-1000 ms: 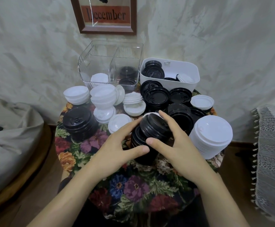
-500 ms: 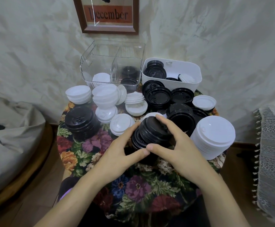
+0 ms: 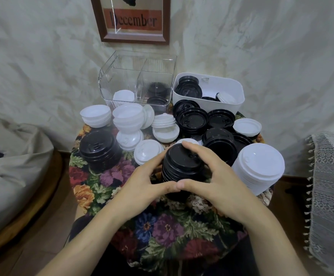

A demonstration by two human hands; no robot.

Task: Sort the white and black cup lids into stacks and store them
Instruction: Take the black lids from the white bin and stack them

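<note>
- Whereas a second ago the upper lids sat tilted and off to the right of the lower ones, the head view now shows one black stack (image 3: 182, 166), squared into a single near-upright column.
- Both hands have closed in. The left hand (image 3: 142, 186) cups the stack's left side and the right hand (image 3: 211, 182) its right side and top edge. The thumbs (image 3: 168, 186), apart before, now touch at the front.
- Each grip is a curled wrap round the stack and holds nothing else.
- This stack is at the front middle of the tabletop (image 3: 168, 230), just beside a tall white stack (image 3: 259, 168) on its right. The hands hide its base, so I cannot tell whether it rests on the cloth or is lifted.
- Nothing else has shifted: the black pile (image 3: 99, 149) at the left, the loose lids (image 3: 149, 151) behind, the clear bin (image 3: 122, 80) and the tub (image 3: 202, 105) lie as they did.
- Joining the two black batches looks done, so this stack seems ready to store.
- Black lids already sit in the clear bin's right compartment and white ones in its left, which suggests the right compartment as the place for it.
- Many lids lie loose and the tub holds both colours, so the sort looks far from finished.
</note>
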